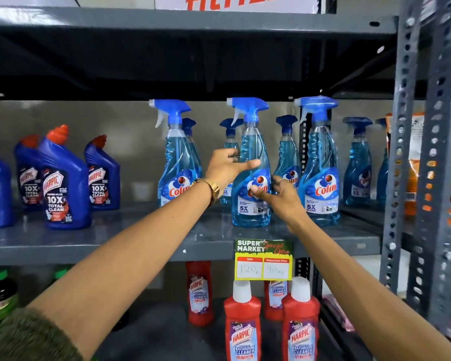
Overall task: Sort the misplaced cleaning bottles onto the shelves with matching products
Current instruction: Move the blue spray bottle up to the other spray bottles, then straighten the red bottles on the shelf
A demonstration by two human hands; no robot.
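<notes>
A blue Colin spray bottle (251, 214) stands upright at the front of the grey middle shelf (141, 243), between two matching Colin bottles (176, 162) (320, 168). My left hand (225, 166) wraps its upper body from the left, thumb across the front and fingers behind. Lower down, my right hand (281, 196) holds it from the right, thumb pressed on the label. More Colin bottles (287, 152) stand in a back row. Dark blue Harpic bottles (63, 183) with red caps occupy the left part of the same shelf.
Red Harpic bathroom cleaner bottles (242, 321) fill the shelf below, under a yellow price tag (263, 260). Green-capped dark bottles (0, 293) stand at lower left. A perforated grey upright (401, 152) bounds the right side, with orange packets (415, 157) behind it. The upper shelf (167, 22) hangs close overhead.
</notes>
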